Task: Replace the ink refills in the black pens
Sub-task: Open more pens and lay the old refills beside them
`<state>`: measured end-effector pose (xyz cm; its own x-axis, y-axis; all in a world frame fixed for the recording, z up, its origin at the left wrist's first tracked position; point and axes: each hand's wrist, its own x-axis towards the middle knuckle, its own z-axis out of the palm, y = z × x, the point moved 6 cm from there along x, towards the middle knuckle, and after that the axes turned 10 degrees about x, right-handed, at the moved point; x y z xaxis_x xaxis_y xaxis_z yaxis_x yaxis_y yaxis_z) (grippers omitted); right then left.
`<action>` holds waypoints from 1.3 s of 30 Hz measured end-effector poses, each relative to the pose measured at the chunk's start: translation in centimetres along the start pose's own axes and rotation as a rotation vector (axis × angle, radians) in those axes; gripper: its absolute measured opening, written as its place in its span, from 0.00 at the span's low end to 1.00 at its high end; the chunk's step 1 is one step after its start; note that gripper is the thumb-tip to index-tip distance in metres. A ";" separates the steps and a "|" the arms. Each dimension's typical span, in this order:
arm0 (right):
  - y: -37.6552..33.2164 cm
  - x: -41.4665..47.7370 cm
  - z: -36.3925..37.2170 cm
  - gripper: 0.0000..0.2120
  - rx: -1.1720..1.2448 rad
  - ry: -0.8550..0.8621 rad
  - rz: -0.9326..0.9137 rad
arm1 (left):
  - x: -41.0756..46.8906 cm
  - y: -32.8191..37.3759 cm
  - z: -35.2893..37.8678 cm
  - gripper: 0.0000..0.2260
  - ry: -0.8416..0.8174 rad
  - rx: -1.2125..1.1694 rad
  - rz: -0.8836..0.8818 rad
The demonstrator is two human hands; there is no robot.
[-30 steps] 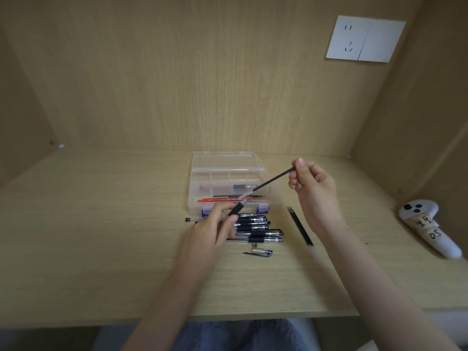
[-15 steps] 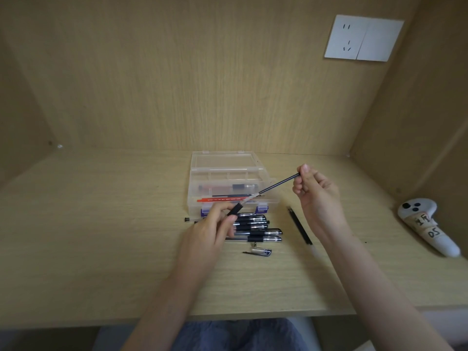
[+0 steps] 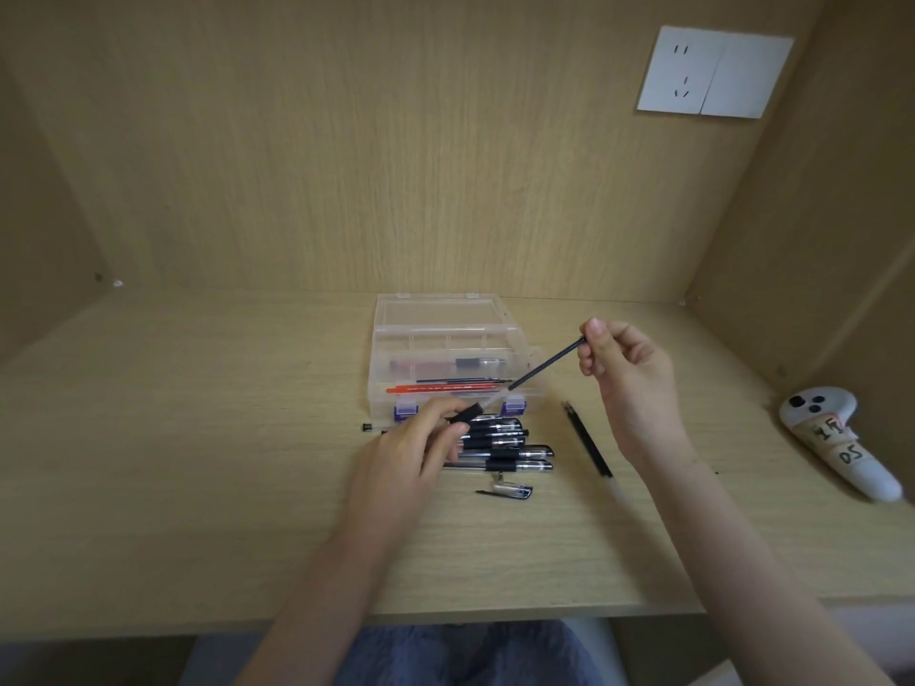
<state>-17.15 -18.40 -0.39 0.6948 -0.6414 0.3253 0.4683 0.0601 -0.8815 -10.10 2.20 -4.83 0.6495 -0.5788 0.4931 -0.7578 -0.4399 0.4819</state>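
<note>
Bench [image 3: 198, 438] carried black pens [image 3: 505, 443], apparently unserviced. Left grip [image 3: 421, 453] pinched 1 barrel [image 3: 468, 413]; right grip [image 3: 624, 368] pinched its refill [image 3: 544, 363], partly seated.

Taped label [image 3: 852, 455] on white controller [image 3: 812, 413], handwritten "02" or "20"; print on pens [image 3: 500, 440] unreadable

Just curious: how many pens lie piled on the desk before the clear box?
5 pens, side by side before the clear box, partly behind the left hand; more may be hidden.
</note>
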 end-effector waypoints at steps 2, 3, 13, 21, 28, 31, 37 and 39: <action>-0.3 -0.5 0.6 0.07 -0.040 -0.036 -0.005 | 0.0 0.0 0.2 0.12 -0.012 0.012 0.000; -0.2 -0.8 1.1 0.07 -0.060 -0.074 0.010 | 0.0 0.0 0.2 0.12 -0.016 0.009 -0.006; 3.7 -3.6 2.4 0.07 -0.524 -0.496 0.217 | -0.1 0.0 0.1 0.12 0.001 -0.018 -0.019; 5.3 -5.0 2.8 0.04 -0.816 -0.666 0.229 | -0.2 -0.2 0.2 0.09 0.021 -0.031 -0.022; 5.6 -5.2 3.6 0.04 -0.872 -0.709 0.170 | -0.2 -0.3 0.3 0.07 0.033 -0.039 -0.006; 5.6 -5.4 3.6 0.03 -0.897 -0.724 0.151 | -0.2 -0.3 0.4 0.07 0.031 -0.032 -0.002; 5.3 -5.4 3.4 0.05 -0.890 -0.679 0.124 | -0.2 -0.4 0.4 0.07 0.023 -0.037 -0.009; 4.7 -4.8 3.0 0.06 -0.800 -0.553 0.102 | -0.2 -0.3 0.4 0.07 0.020 -0.042 -0.012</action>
<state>-16.69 -12.78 -5.05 0.9651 -0.2002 0.1690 0.0249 -0.5721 -0.8198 -10.01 2.21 -5.41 0.6602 -0.5593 0.5014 -0.7468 -0.4170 0.5181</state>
